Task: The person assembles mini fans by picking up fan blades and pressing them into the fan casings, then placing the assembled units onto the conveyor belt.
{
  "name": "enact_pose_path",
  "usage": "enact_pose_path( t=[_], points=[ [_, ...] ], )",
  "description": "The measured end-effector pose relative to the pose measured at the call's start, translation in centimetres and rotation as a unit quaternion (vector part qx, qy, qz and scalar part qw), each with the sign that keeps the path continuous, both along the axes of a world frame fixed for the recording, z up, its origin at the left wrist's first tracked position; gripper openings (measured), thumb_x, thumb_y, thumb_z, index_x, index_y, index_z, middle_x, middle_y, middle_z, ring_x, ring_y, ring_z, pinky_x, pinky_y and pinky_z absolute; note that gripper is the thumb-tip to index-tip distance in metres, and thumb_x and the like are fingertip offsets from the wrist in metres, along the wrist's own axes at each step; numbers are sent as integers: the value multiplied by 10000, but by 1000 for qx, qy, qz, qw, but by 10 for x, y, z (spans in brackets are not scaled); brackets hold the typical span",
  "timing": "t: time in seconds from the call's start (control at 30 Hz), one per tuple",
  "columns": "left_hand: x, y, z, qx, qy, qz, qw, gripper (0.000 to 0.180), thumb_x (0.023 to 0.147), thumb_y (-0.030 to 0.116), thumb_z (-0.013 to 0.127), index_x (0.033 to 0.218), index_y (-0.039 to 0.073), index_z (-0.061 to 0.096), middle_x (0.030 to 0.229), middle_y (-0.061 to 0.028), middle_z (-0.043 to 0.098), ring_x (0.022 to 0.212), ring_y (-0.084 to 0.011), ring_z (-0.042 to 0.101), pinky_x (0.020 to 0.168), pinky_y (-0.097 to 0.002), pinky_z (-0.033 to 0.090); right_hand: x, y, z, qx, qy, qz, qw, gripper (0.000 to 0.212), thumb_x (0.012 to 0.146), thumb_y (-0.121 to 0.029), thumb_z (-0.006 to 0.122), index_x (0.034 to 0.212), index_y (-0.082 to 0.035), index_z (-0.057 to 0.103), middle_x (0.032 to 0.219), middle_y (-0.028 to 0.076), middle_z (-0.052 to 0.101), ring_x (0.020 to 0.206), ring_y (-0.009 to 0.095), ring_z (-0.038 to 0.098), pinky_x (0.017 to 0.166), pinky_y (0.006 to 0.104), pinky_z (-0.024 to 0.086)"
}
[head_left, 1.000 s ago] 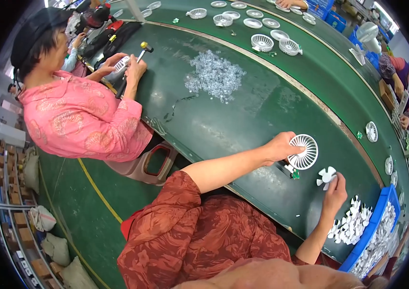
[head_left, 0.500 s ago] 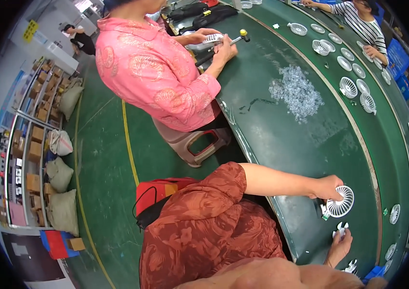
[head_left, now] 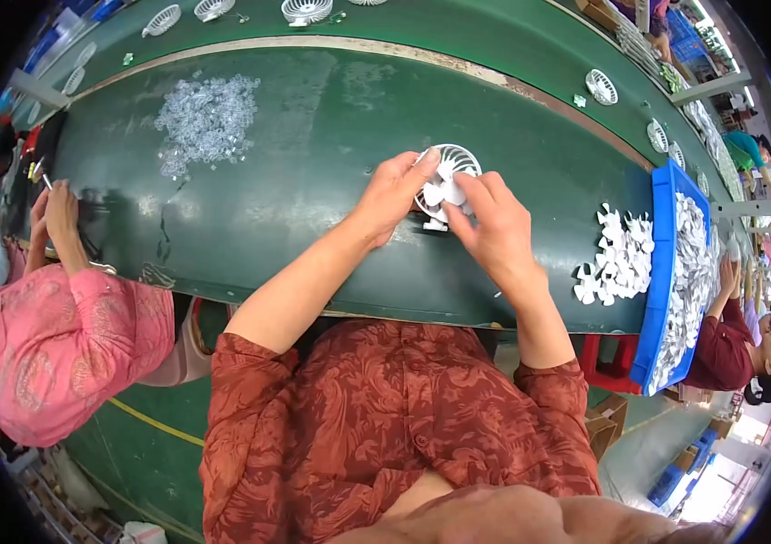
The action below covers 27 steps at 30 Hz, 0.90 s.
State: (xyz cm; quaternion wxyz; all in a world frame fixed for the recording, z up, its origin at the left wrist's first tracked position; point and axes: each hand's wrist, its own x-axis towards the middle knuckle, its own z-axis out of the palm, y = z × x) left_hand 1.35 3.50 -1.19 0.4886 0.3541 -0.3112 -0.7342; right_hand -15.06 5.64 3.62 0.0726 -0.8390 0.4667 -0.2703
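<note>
Head cam: wearer's L hand (head_left: 395,192) has the round white ribbed-plastic fan housing (head_left: 463,158) by its L side, fingers clamped on the rim, thumb on top. R hand (head_left: 500,227) is at the housing's R side, fingers pinched on a small white plastic multi-blade fan wheel (head_left: 444,190), thumb low, index high. Wheel sits at the housing's open face, overlapping it; can't tell if seated or just above. Small white plastic tab (head_left: 435,225) pokes out at housing's lower edge. Both parts approx. mid-desk, near side, in front of wearer's chest.

Surroundings: dark green desk (head_left: 313,181), w/ a loose pile of clear plastic bits (head_left: 207,122) far L and a heap of white plastic fan wheels (head_left: 617,258) to R. Heap is just beside a blue plastic crate (head_left: 661,272), which is full of more small white pcs.

Beyond desk: green belt (head_left: 476,45) w/ several white ribbed housings, e.g. one at R (head_left: 600,87), plus a small green PCB (head_left: 579,101) near it.

Far L: co-worker in pink patterned shirt (head_left: 77,335), hands at desk edge near a yellow-headed tool (head_left: 38,170), grip too small to tell. Far R: co-worker in dark red sleeve (head_left: 723,354), next to crate.
</note>
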Motion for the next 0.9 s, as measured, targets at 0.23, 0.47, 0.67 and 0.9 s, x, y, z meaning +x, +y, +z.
enact_pose_path(
  t=[0.23,0.47,0.67,0.9],
  points=[
    [-11,6,-4,-82,-124,42,988,303,900,202,619,1077,-37,566,953,-71,638,827,-94,586,698,-251,493,4,-7,-17,-23,-8,-15,1000,345,735,-113,715,1053,-64,590,884,91,553,759,285,596,602,400,495],
    [-3,10,3,-196,-261,65,943,277,873,153,632,1067,-30,558,895,-66,650,831,-95,582,717,-270,491,-19,-14,-2,38,-89,-37,995,461,724,-181,769,1116,-10,597,1077,172,600,974,332,580,799,362,494],
    [-10,15,2,-221,-367,46,902,348,846,263,628,1050,-9,553,899,-219,641,847,-350,629,730,-401,488,-31,-33,-24,352,-210,-3,912,287,751,-173,765,904,19,616,774,32,631,723,83,538,661,268,468],
    [0,-5,-11,-201,-305,206,908,365,899,128,602,1201,-42,486,1037,-109,635,882,-132,603,785,-280,499,-42,-115,-13,356,-374,-92,851,187,843,-156,683,931,3,638,751,37,630,563,63,518,470,195,381]
  ],
)
